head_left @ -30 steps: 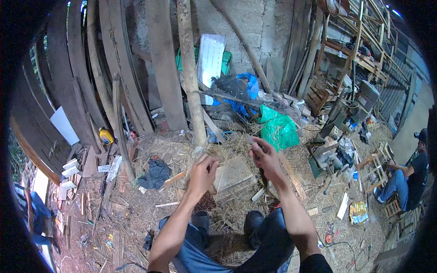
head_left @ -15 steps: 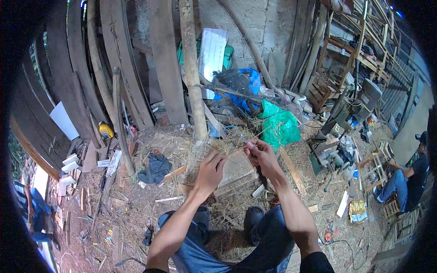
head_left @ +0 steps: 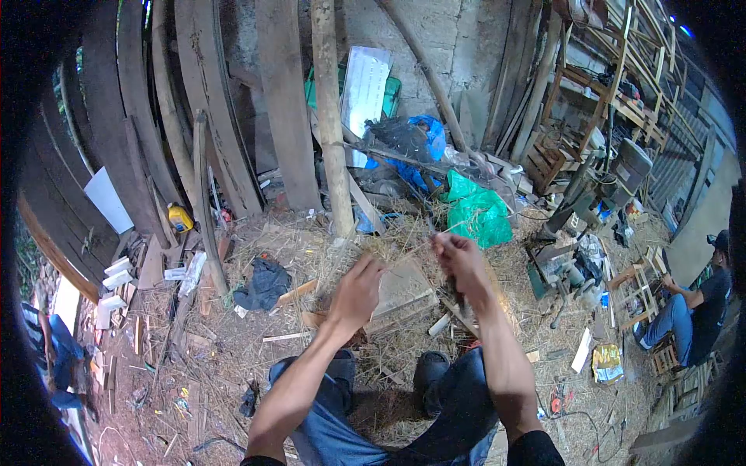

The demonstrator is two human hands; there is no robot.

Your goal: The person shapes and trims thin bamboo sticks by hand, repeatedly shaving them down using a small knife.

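My left hand is closed, its fingertips pinching one end of a thin pale wooden stick. The stick slants up to the right, past my right hand. My right hand is wrapped round what looks like a knife; a short narrow blade pokes out above the fingers, and a dark handle runs down below the fist. Blade and stick lie close together; whether they touch I cannot tell. Below both hands is a flat wooden board on the ground, strewn with shavings.
A wooden post stands ahead, near a green plastic bag. Dark cloth lies on the left, and a machine stands to the right. A seated person works at far right; another person is at far left.
My right hand has moved slightly right and down, away from my left hand, and its knife has shifted with it. My left hand has barely moved.
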